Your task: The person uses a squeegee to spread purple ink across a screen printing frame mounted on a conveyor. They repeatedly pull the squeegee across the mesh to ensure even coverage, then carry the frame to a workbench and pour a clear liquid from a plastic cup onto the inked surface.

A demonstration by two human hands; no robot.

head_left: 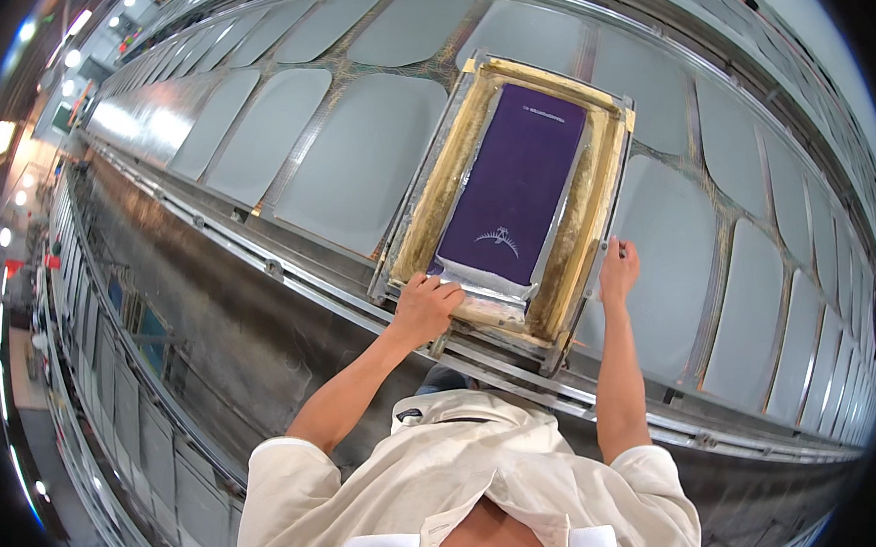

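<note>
In front of me a screen-printing frame (606, 200) lies tilted across a long table. Yellowish tape and smears cover its border, and the purple panel (515, 174) inside carries a pale curved design near its lower end. A whitish band runs along that near end. My left hand (426, 309) is closed on the near edge of the frame, close to its left corner, with the fingers curled over. At the frame's right side my right hand (617, 272) is closed, its fingertips pinched against the metal edge; its grip is partly hidden.
Flat grey rounded panels (365, 161) lie in rows on the table, on both sides of the frame. A metal rail (327, 307) runs along the table's near edge. To the left, beyond a brownish gap, stands another racked row (135, 377). Lights glow at the far left.
</note>
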